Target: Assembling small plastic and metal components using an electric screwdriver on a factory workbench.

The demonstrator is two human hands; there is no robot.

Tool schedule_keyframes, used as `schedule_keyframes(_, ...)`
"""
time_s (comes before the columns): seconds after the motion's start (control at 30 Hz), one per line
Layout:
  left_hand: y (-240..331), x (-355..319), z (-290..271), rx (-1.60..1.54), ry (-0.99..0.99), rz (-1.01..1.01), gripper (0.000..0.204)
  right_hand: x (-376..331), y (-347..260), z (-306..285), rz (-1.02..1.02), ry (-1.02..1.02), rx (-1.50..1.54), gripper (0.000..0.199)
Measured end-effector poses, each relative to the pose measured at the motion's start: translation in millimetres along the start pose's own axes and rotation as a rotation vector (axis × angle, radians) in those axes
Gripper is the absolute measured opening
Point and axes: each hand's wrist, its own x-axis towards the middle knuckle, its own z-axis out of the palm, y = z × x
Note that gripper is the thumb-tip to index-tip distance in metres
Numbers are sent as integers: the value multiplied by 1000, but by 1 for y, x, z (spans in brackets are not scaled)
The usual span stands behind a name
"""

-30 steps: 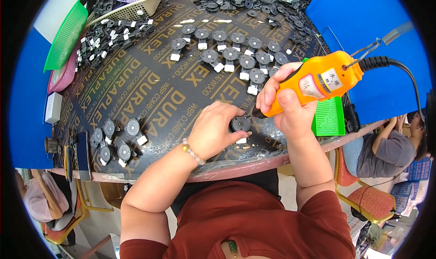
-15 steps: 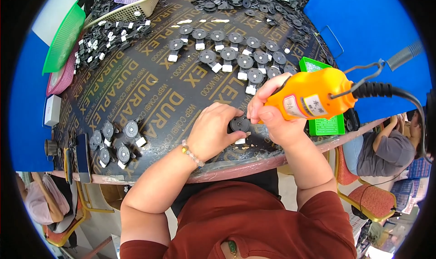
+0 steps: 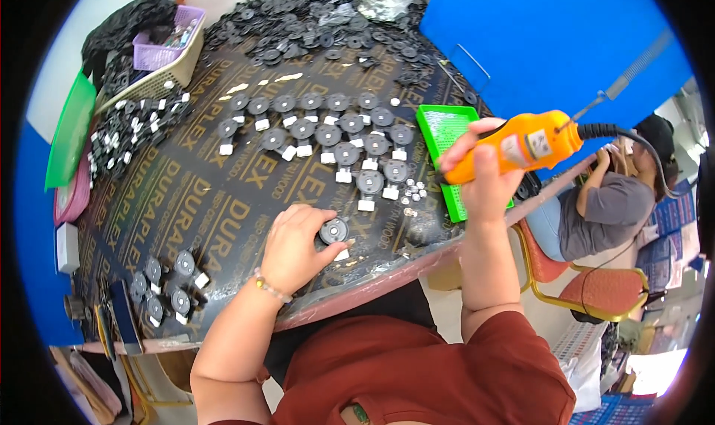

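Note:
On the dark board table, my left hand (image 3: 298,246) is closed around the rim of a round black plastic part (image 3: 333,230) with a white tab, thumb and forefinger on opposite sides. My right hand (image 3: 488,175) grips an orange electric screwdriver (image 3: 525,146), held nearly level. A black cord runs from its back end, and a coil spring (image 3: 633,71) is hooked to it. The screwdriver's dark nose reaches over the green tray (image 3: 432,123), apart from the black part. I cannot make out its bit. Several small shiny pieces (image 3: 412,192) lie between the tray and the rows of parts.
Rows of similar black parts (image 3: 328,134) stand beyond my left hand, with a smaller group (image 3: 181,300) at left. Behind lie a heap of black discs (image 3: 298,26), a purple basket (image 3: 156,55) and a green basket (image 3: 71,134). Blue panels flank the table. Another person (image 3: 607,213) sits at right.
The screwdriver has lifted away from the black part and moved right, over the green tray. My left hand still holds the part. The whole view has turned and shifted.

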Motion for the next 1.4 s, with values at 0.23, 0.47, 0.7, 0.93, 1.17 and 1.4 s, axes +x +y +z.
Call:
schedule_keyframes(0.23, 8, 2, 1, -8, -46, -19, 53, 18, 15, -96, 106, 256, -329, 17)
schedule_keyframes(0.47, 4, 2, 4, -16, -40, 15, 57, 6, 30, -102, 100, 276, -222, 20)
schedule_keyframes(0.7, 3, 2, 5, -18, -45, 6, 58, 1, 27, -101, 82, 286, -208, 20)
schedule_keyframes(0.93, 1, 0, 4, -40, -42, -13, 58, 1, 27, -101, 61, 275, -220, 19)
schedule_keyframes(1.17, -3, 2, 3, -17, -35, -7, 45, 0, -12, -64, -84, 168, 77, 31)
schedule_keyframes(1.4, -8, -1, 7, -6, -22, -11, 46, -34, -2, 46, 130, -309, 312, 51)
